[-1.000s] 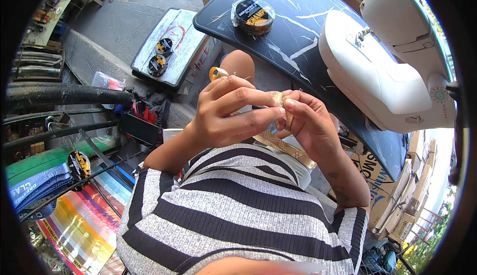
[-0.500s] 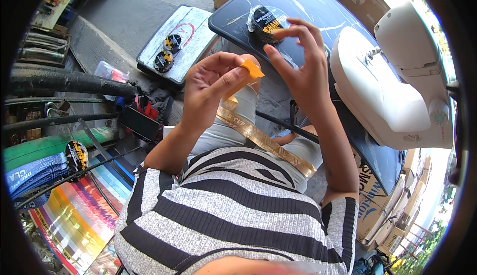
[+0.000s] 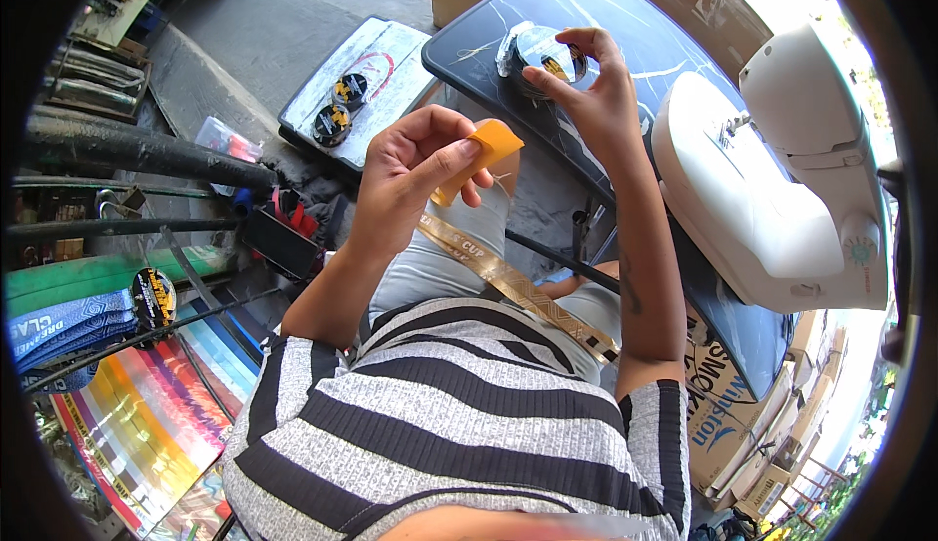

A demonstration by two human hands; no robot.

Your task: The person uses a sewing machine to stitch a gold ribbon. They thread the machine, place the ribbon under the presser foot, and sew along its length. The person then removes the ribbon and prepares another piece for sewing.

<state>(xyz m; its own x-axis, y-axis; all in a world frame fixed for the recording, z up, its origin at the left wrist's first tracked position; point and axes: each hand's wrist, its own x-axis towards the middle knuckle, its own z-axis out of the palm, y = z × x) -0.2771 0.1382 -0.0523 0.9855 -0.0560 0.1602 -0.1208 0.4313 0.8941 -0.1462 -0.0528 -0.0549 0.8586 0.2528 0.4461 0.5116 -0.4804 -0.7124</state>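
Between the thumb and fingers of my left hand is the orange end of a gold printed ribbon. The rest of the ribbon trails across my lap. My right hand reaches to the dark table, its thumb and fingertips closed on the edges of a round black-and-yellow disc. Glare covers part of that disc, which is on a small pile. Clear plastic wrap lies beside the pile.
A low whitish table at far left carries two similar discs. A white machine stands on the dark table at right. Blue ribbons with a disc hang at left by dark metal bars. Cardboard boxes are stacked at right.
My right hand has come down from above the pile and closed on a disc's edges. My left hand still holds the ribbon, its orange end turned more open.
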